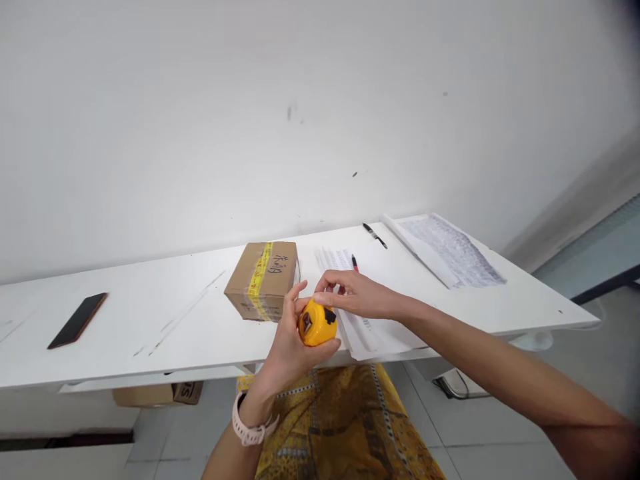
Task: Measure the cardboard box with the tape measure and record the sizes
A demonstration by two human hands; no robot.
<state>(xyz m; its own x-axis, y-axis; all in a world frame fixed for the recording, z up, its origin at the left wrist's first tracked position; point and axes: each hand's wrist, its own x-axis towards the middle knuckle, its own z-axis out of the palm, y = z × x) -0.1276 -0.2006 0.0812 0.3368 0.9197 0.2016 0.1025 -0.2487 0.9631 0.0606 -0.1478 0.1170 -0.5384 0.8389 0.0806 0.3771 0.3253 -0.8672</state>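
My left hand [293, 350] is wrapped around a yellow tape measure [315, 325] with a black button, held just above the table's front edge. Fingers of my right hand [357, 293] are bent in a pinch at the tape measure's upper side; whatever lies between them is too small to make out. Just beyond my left hand stands a cardboard box [240, 287] with yellow tape and black handwriting on top. Under my right hand lie printed paper sheets [370, 337], with a red and black pen [355, 263] on them.
A dark phone [79, 321] lies on the left of the white table [185, 313]. Toward the back right are a black pen [375, 235] and a stack of handwritten sheets [450, 250]. The wall [240, 133] rises behind. Another cardboard box [155, 395] sits below the table.
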